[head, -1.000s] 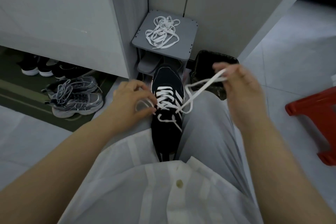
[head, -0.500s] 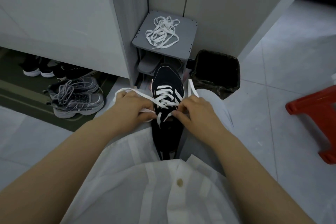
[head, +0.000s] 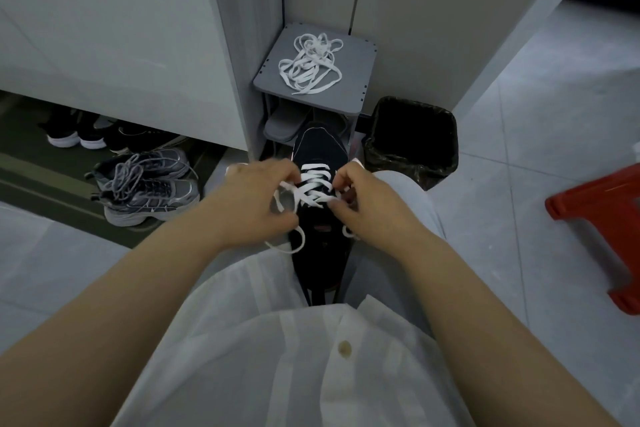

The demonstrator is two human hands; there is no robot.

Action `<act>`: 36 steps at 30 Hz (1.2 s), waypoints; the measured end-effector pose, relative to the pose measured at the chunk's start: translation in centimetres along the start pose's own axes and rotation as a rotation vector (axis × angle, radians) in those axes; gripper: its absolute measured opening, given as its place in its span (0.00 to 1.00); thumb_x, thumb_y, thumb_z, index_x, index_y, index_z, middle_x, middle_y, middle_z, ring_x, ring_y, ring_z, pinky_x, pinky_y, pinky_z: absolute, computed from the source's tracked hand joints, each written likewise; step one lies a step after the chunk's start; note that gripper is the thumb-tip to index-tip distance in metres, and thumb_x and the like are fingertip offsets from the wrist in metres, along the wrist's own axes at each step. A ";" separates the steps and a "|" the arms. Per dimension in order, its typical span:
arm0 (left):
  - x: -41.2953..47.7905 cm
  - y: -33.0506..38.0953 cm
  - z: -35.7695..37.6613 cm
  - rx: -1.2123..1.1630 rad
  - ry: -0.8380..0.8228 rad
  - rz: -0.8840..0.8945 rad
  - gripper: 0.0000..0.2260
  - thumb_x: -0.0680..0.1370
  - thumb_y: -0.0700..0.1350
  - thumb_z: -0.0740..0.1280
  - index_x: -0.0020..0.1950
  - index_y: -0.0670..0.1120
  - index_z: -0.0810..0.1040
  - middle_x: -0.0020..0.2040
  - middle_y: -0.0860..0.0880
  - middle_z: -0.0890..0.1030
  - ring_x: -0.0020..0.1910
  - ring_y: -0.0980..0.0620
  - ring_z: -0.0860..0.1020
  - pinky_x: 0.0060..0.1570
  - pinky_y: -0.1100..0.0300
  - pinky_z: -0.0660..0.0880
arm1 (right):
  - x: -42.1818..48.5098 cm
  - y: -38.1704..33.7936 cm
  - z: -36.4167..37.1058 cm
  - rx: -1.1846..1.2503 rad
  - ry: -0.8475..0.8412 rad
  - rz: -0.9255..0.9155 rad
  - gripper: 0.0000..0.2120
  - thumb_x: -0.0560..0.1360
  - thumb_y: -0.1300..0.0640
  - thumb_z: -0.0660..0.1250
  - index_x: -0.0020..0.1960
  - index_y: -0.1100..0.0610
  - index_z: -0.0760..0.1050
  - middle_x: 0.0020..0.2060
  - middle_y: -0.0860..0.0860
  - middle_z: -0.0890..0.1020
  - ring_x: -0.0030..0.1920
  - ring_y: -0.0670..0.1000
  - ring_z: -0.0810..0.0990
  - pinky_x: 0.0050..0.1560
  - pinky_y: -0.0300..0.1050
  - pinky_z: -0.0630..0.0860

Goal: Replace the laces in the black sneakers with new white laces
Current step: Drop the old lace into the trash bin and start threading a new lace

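Observation:
A black sneaker [head: 320, 149] lies between my knees, toe pointing away. A white lace [head: 313, 189] crosses its eyelets in several rows. My left hand [head: 252, 199] pinches the lace's left end beside the shoe, with a loop of lace hanging below the fingers. My right hand [head: 367, 205] pinches the right end at the shoe's right edge. Both hands sit close against the lacing. A tangle of loose white laces [head: 310, 63] lies on top of a grey shoe rack [head: 360, 59] ahead.
A black lined bin [head: 414, 142] stands right of the rack. Grey sneakers [head: 149, 187] and dark shoes [head: 76, 135] sit on a mat at left under a white cabinet. A red plastic stool [head: 599, 229] stands at right on the tiled floor.
My right hand came down from a raised pull to the shoe's right side. Both hands have drawn in tighter to the lacing, and the lace ends now hang shorter.

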State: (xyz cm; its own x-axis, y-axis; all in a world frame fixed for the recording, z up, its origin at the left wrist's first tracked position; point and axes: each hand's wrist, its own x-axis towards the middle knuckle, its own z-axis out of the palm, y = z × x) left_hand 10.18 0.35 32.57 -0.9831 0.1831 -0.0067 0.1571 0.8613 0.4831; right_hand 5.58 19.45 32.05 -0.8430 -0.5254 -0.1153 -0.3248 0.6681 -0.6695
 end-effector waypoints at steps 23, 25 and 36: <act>2.5 1.9 2.6 -0.084 -0.125 -0.300 0.06 0.78 0.45 0.63 0.42 0.45 0.71 0.35 0.53 0.70 0.39 0.51 0.70 0.38 0.61 0.64 | 2.1 -0.9 -0.4 0.264 -0.092 0.194 0.14 0.79 0.54 0.60 0.35 0.55 0.73 0.32 0.48 0.77 0.31 0.45 0.71 0.34 0.38 0.66; 2.6 1.8 1.7 -0.152 -0.182 -0.290 0.05 0.79 0.45 0.61 0.44 0.45 0.71 0.39 0.51 0.72 0.41 0.52 0.71 0.37 0.62 0.62 | 2.0 -0.7 -1.3 0.445 -0.065 0.222 0.13 0.77 0.55 0.63 0.35 0.55 0.74 0.30 0.51 0.76 0.30 0.47 0.69 0.35 0.40 0.66; 3.2 -0.3 -4.3 0.031 -0.230 -0.277 0.11 0.72 0.50 0.70 0.46 0.48 0.70 0.37 0.52 0.74 0.39 0.49 0.73 0.38 0.57 0.67 | 0.8 2.0 -2.7 -0.393 0.030 -0.127 0.09 0.71 0.47 0.69 0.46 0.50 0.83 0.41 0.45 0.69 0.45 0.49 0.66 0.60 0.49 0.64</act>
State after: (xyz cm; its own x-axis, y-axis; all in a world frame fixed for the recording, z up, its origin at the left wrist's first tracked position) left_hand 6.55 -1.33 36.21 -0.9425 0.0398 -0.3319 -0.1057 0.9064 0.4090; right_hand 3.10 21.80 32.61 -0.7956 -0.6054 -0.0246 -0.5616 0.7521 -0.3450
